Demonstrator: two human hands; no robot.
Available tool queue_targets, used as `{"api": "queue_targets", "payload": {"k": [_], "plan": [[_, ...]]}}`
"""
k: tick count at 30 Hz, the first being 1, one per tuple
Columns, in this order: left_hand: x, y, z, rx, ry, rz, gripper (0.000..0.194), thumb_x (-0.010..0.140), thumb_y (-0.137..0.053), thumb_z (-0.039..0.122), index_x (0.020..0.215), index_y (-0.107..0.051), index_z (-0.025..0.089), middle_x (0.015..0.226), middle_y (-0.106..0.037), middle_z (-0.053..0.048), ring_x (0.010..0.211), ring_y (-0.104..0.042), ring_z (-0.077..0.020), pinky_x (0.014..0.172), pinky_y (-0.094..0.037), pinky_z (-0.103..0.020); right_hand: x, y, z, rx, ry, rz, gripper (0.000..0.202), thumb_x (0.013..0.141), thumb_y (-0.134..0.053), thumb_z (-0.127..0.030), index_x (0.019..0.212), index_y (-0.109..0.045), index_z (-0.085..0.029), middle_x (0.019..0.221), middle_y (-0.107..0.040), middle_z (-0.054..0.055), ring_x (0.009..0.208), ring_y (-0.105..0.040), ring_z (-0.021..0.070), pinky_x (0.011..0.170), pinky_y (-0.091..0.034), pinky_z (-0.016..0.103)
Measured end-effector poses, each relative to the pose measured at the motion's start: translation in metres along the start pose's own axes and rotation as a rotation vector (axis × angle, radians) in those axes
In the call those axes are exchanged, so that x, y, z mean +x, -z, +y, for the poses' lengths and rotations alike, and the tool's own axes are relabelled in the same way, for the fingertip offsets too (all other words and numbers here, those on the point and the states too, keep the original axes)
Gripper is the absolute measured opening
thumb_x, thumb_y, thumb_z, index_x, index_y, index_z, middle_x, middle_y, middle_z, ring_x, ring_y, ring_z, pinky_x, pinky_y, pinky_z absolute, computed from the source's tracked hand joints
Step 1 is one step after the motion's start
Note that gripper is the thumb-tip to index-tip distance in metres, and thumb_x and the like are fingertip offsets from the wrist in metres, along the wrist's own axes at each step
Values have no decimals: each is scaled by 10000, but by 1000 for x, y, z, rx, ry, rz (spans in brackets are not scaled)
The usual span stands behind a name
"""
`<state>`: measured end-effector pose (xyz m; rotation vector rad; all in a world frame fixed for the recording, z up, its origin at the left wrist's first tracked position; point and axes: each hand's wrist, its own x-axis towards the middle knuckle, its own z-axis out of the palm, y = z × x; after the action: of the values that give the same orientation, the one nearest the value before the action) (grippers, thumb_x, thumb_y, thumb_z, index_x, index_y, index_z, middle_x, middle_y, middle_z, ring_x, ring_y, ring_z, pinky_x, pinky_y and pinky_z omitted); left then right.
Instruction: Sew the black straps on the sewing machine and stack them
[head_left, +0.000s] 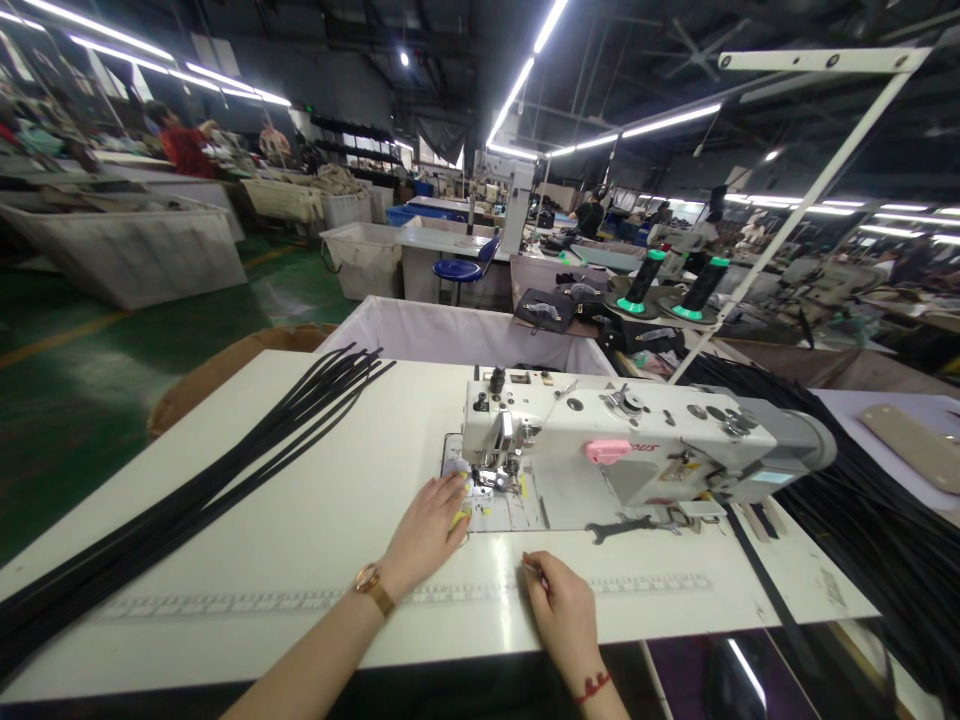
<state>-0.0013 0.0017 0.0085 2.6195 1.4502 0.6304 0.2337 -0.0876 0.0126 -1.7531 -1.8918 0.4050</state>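
A white sewing machine [559,430] stands on the pale table [300,560]. My left hand [429,525], with a gold watch at its wrist, reaches to the left of the needle area, its fingers together on the machine's plate and yellow showing at the fingertips. What lies under those fingers is hidden. Nearer the table's front edge, my right hand [559,600] is closed, thumb and index finger pinched around something too small to name. A ruler strip [652,583] runs along the table below the machine.
Long black strips [247,465] lie across the table's left side, more [847,510] at the right. A wrench [626,527] lies before the machine. A white-lined bin [465,330] and two thread cones stand behind. People work farther back.
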Motion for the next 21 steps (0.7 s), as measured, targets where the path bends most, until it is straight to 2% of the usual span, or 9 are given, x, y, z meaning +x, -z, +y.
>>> {"api": "queue_targets", "payload": {"k": [13,21], "plan": [[-1,-8,-4,-8,-20,27,387,950,-436,315,1304,-509,175,1417,-496,-94,1330,-422,-269,1119,-332,-501,0,4,-4,-1,-30,-6,170,883,-459,-209,868,-629,-220,763,-695,10,703,-635,161,639,-402,242],[-3,-12,-3,34,-52,37,405,963,-407,342,1302,-519,151,1409,-500,-124,1324,-429,-281,1115,-330,-509,-5,6,-10,-72,-14,37,168,867,-474,-178,871,-637,-220,779,-698,-3,710,-629,143,639,-372,231]]}}
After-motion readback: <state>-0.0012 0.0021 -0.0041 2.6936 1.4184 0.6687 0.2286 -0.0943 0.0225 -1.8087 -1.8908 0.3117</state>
